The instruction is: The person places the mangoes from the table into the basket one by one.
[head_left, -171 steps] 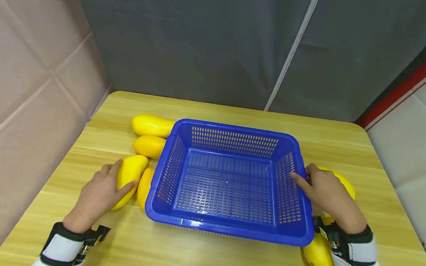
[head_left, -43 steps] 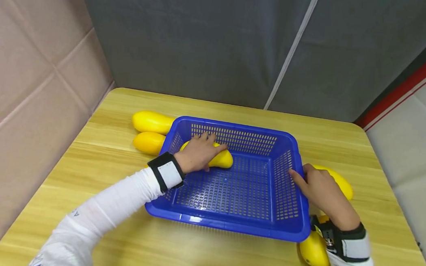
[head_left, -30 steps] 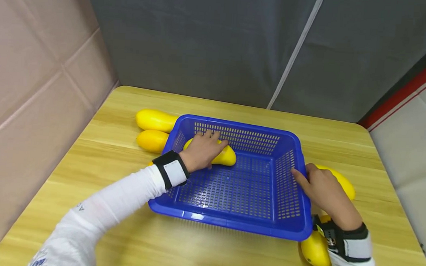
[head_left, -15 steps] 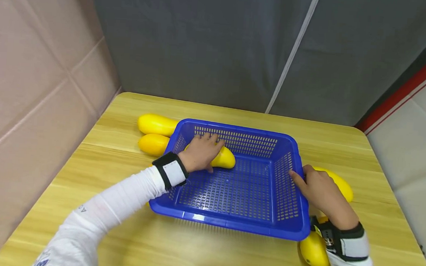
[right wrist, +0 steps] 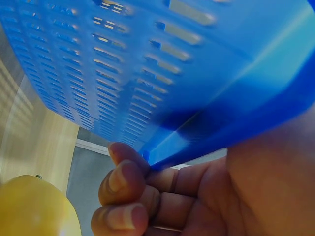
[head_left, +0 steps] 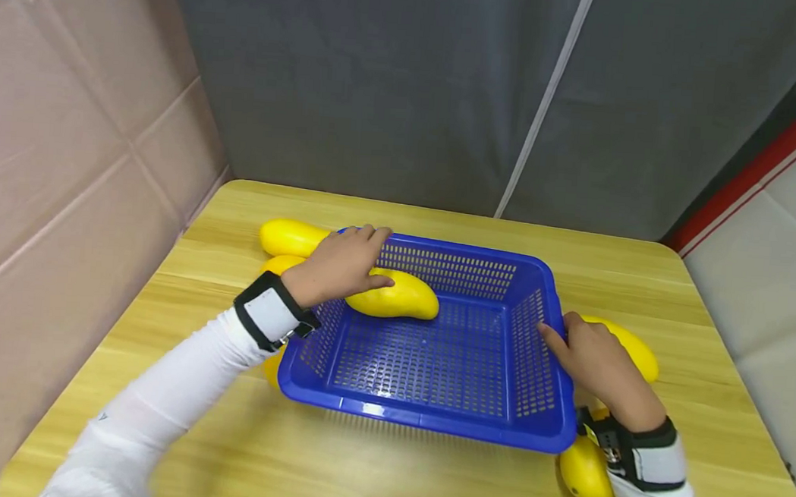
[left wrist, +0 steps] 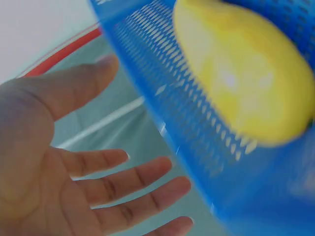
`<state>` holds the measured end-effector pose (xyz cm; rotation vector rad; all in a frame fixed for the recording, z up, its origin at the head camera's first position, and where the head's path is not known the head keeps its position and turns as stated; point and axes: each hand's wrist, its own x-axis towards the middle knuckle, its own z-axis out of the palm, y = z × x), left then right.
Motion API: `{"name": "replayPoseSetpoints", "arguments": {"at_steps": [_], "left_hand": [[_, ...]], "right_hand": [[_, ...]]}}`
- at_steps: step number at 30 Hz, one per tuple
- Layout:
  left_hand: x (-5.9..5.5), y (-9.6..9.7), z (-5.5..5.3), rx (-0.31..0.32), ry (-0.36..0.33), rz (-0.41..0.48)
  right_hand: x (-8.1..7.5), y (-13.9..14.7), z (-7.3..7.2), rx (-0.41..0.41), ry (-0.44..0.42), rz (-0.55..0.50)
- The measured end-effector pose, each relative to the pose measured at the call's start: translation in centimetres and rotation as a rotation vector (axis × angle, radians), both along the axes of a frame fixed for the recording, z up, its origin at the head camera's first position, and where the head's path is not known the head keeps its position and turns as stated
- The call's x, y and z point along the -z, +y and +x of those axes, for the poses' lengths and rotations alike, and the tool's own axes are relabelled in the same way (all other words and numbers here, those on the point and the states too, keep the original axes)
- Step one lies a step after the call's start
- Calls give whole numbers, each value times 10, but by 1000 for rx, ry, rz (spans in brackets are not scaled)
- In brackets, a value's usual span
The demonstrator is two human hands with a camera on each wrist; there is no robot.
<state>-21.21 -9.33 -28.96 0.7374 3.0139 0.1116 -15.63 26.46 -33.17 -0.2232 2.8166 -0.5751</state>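
Note:
A blue perforated plastic basket (head_left: pixel 428 419) stands mid-table in the head view. One yellow mango (head_left: pixel 403 297) lies inside it, at the back left. My left hand (head_left: pixel 335 269) is over the basket's left rim with the fingers spread. In the left wrist view, a gap separates this hand (left wrist: pixel 69 196) from the mango (left wrist: pixel 246 73), and nothing is in the palm. My right hand (head_left: pixel 602 371) grips the basket's right rim, thumb on the inner side. From the right wrist view, its curled fingers (right wrist: pixel 125 182) show under the rim.
Left of the basket are more mangoes: one at the back (head_left: pixel 292 237), an orange-yellow one (head_left: pixel 279 263) partly behind my left hand, and one low down (head_left: pixel 272 368) mostly hidden. Others lie by my right hand (head_left: pixel 631 350) and right wrist (head_left: pixel 586 473). A grey curtain (head_left: pixel 380 88) hangs behind the table.
My left hand first held the mango on the table at the left, then held it inside the basket. Now it has let go and moved up and left. The right hand keeps its grip.

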Motion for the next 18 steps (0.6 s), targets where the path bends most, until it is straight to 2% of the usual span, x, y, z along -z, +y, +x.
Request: {"name": "replayPoseSetpoints", "arguments": {"at_steps": [4, 9, 11, 18], "left_hand": [[-7, -26, 0, -82, 52, 59], [-1, -62, 1, -244, 85, 118], [5, -75, 2, -303, 64, 139], [28, -110, 13, -434, -32, 147]], "right_hand": [[1, 0, 0, -3, 2, 4], [-1, 0, 0, 0, 7, 13], [-1, 0, 0, 2, 6, 13], [0, 1, -1, 3, 12, 1]]}}
